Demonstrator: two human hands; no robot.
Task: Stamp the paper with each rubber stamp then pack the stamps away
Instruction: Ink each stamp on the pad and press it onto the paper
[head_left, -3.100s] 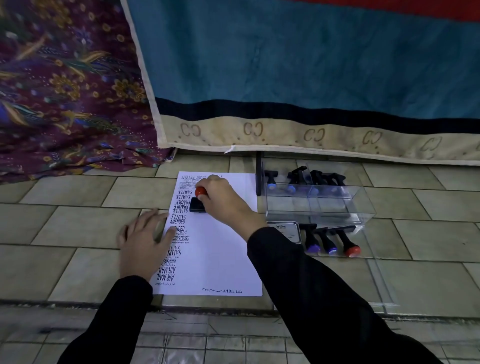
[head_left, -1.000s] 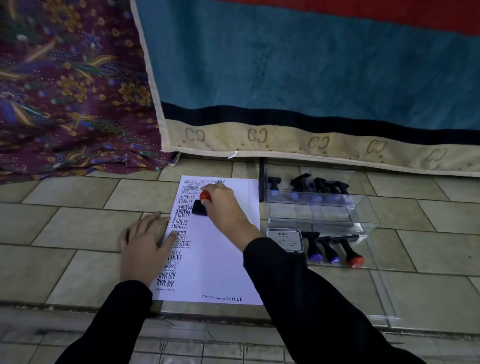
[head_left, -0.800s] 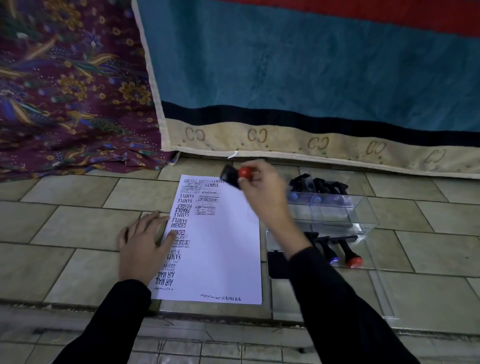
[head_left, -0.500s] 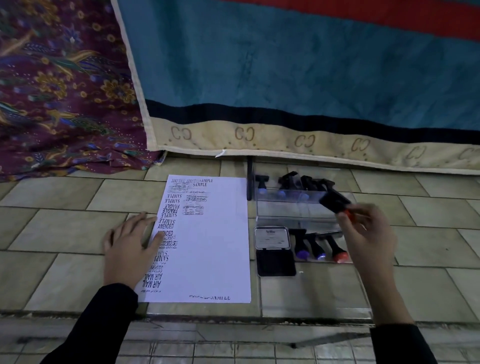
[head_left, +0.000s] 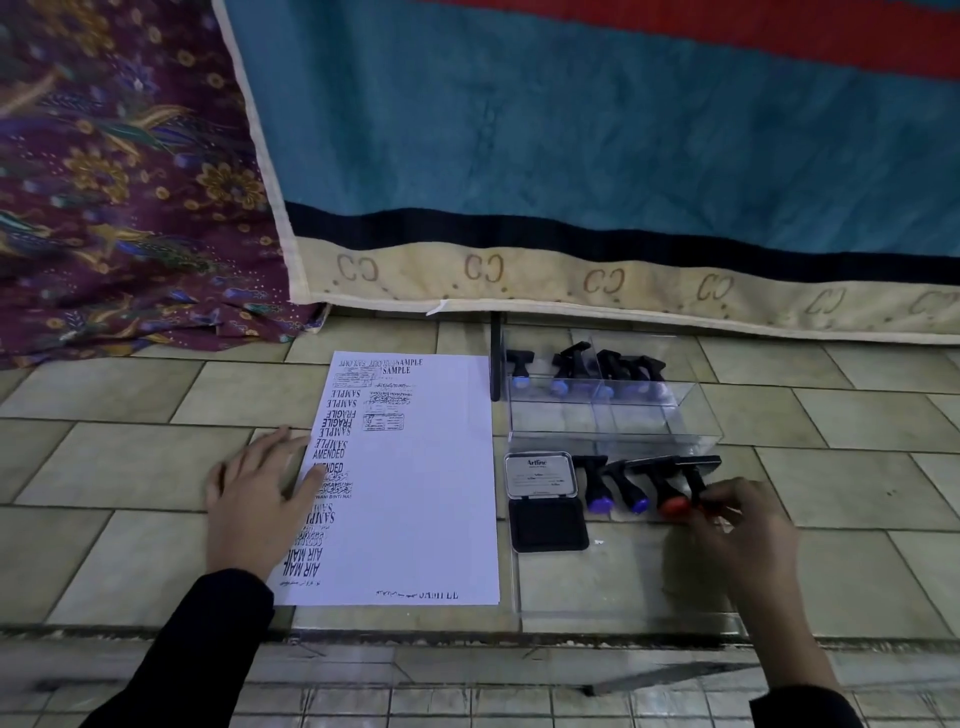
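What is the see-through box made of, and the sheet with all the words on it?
The box looks like clear hard plastic: you see the tiles through its walls, and its edges shine. The sheet looks like plain white paper: thin, flat, matte, with dark ink prints. The left hand rests on its edge.

One sheet of paper, one ink pad, four stamps in front, one clear box, two hands.

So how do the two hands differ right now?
The left hand lies flat and open, fingers spread, on the paper's left edge; the right hand is pinched around a stamp at the right end of the near row. The left holds nothing; the right grips. Both have dark sleeves.
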